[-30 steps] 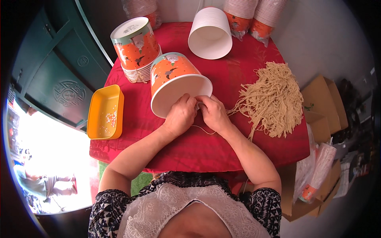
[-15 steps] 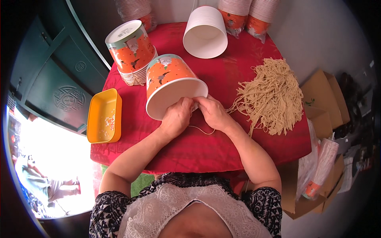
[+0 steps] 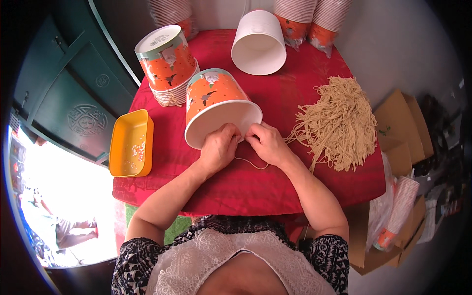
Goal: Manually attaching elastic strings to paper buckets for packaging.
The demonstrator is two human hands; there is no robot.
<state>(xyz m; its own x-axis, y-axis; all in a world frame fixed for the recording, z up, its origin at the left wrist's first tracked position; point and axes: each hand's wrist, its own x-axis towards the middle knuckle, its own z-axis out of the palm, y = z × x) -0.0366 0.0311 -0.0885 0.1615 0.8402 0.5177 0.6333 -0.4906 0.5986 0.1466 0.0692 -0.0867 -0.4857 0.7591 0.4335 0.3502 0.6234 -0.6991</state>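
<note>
Orange bucket (image 3: 216, 93) gripped at its near rim by both hands, mouth turned toward the wearer.
Bucket is tilted over the mid-table, on red cloth (image 3: 290, 88). Left hand (image 3: 220, 146): fingers curled, fingertips drawn together at the rim. Right hand (image 3: 267, 142): thumb and fingers pinched at the rim, just beside the left. Whether rim or cord is clamped in either pinch can't be told; contact is covered by fingers. A thin cord (image 3: 250, 161) is slung in a slack curve below the hands. Tan cord pile (image 3: 341, 125) is heaped to the right; yellow tray (image 3: 123, 135) is set at left, a bucket stack (image 3: 169, 61) is stood upside down behind it.
</note>
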